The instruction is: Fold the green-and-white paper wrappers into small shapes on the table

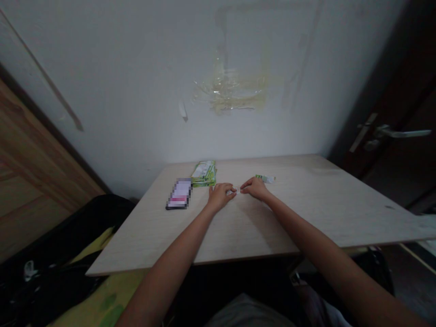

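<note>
My left hand [220, 196] rests low over the table with its thumb and fingers pinched together. Facing it, my right hand [256, 188] is closed in a similar pinch. Both sets of fingertips grip a small whitish piece [237, 190], which looks like paper or film; the fingers hide much of it, and its exact kind is unclear. Just behind my right hand lies a green and white strip [266, 178], partly covered by the hand. A pile of green and white printed packets [203, 173] sits beyond my left hand.
A phone [179, 194] with a blurred screen lies left of my left hand. The pale wooden table [293, 168] meets a wall with peeling clear tape [235, 93]. At the right is a dark door with a metal handle [402, 133]; dark bags [85, 236] are at the left.
</note>
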A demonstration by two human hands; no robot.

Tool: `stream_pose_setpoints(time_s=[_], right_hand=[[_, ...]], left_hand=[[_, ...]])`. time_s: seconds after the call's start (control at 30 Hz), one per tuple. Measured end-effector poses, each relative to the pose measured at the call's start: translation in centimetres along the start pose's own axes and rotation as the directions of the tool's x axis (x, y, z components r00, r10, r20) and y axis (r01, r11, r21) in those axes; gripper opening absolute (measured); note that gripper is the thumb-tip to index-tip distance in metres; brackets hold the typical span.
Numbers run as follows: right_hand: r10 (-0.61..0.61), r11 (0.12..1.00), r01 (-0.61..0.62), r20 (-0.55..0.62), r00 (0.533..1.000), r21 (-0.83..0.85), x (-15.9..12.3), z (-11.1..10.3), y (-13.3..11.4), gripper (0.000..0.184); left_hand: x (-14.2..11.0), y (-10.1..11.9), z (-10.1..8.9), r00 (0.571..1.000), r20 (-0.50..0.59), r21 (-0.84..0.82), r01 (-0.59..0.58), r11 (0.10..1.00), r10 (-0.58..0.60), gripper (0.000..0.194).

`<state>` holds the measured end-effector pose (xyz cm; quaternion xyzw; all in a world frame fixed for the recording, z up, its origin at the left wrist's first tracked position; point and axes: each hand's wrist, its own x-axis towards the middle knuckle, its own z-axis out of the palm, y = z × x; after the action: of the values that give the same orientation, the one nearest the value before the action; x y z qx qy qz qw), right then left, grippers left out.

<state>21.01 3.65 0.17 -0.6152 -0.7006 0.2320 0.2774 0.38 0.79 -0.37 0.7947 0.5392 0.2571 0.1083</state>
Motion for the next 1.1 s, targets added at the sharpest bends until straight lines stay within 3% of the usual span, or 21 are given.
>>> stream_pose_setpoints(time_s=[0.4,0.57,0.77,1.1], right_hand=[[0.006,1.0,-0.005,0.047,0.999,-0.03,0.1,-0.3,0.1,0.027],[-0.106,0.99,0.108,0.02,0.994,-0.086,0.2,-0.1,0.8,0.025],[-0.311,0.937,0.306,-0.001,0.95,-0.167,-0.4,-0.2,2.0,0.028],[-0.401,0.902,0.377,-0.08,0.913,-0.211,-1.3,-0.1,2.3,0.015]], left_hand=[[0.0,-0.2,0.3,1.0,-0.017,0.003,-0.007,1.0,0.007,0.02],[-0.1,-0.3,0.4,1.0,-0.029,-0.007,-0.003,1.0,0.003,0.019],[-0.2,-0.5,0.5,1.0,-0.025,-0.03,-0.012,0.999,0.011,0.021],[-0.1,-0.4,0.3,0.995,-0.077,-0.043,-0.063,0.997,0.059,0.023]])
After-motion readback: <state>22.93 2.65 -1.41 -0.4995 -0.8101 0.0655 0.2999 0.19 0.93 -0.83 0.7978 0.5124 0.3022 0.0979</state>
